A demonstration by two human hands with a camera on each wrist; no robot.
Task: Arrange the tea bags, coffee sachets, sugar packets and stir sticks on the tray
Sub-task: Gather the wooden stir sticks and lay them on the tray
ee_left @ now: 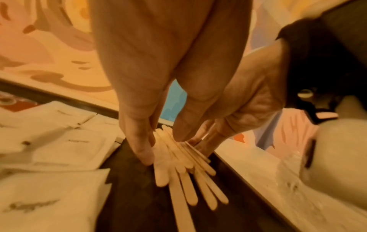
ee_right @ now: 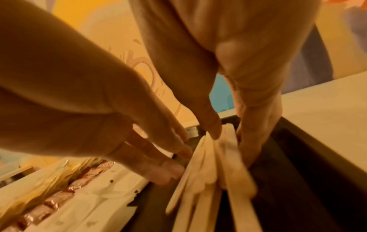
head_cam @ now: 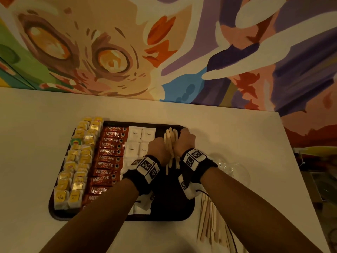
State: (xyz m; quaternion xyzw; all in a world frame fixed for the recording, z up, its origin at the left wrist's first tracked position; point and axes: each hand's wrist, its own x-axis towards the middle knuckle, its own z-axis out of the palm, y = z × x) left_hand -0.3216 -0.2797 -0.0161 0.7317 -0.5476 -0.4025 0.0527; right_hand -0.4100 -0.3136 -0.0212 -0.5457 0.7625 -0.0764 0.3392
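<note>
Stir sticks (head_cam: 170, 143) bunched lengthwise on dark tray (head_cam: 173, 207), between both hands. Left hand (head_cam: 158, 149) fingers (ee_left: 139, 141) straight, pressing bundle's left edge; right hand (head_cam: 184, 143) fingers (ee_right: 250, 141) straight against its right edge. Left of fingers: sugar packets (head_cam: 135, 141), coffee sachets (head_cam: 109, 152), tea bags (head_cam: 78, 161) in rows. More sticks (head_cam: 211, 221) on table (head_cam: 237, 136), near right forearm.

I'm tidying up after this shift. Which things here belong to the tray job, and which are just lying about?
Part of the job:
tray
tea bags
coffee sachets
sugar packets
stir sticks on the tray
spare stir sticks on the table

Just lying about:
clear glass
</note>
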